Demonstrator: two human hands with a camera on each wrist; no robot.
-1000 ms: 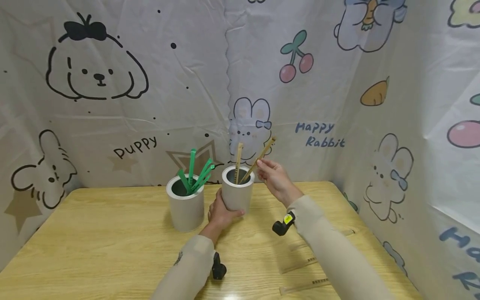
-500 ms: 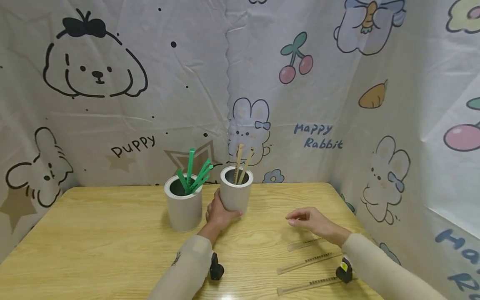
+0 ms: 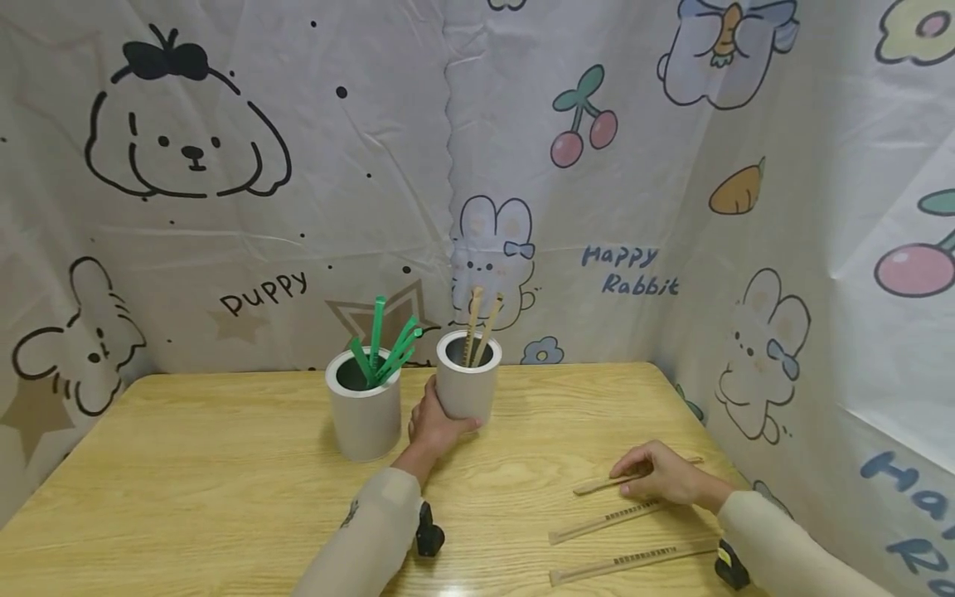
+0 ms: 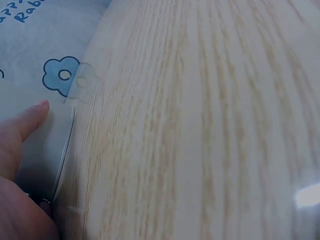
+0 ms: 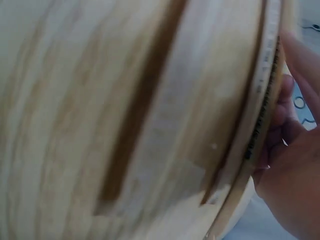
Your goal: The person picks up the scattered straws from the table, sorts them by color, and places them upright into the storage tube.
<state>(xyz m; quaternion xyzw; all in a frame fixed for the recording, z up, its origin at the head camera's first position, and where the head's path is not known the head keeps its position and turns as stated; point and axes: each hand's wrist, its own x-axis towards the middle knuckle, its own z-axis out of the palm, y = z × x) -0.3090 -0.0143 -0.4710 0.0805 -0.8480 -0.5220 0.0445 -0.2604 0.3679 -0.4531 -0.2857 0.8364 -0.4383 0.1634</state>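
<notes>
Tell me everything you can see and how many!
Table: one, yellow wood, centre
Cylindrical cups: two, off-white, toward table's back
Green straws: at least four, green, left cup
Standing straws: two, tan, right cup
Lying straws: two, tan, table's right side
Held straw: one, tan, table's right side
Cartoon backdrop: one, whitish, around table
Wrist cameras: two, black, wrists
Sleeves: two, beige, both arms
Left hand: one, gripping right cup
Right hand: one, pinching held straw
</notes>
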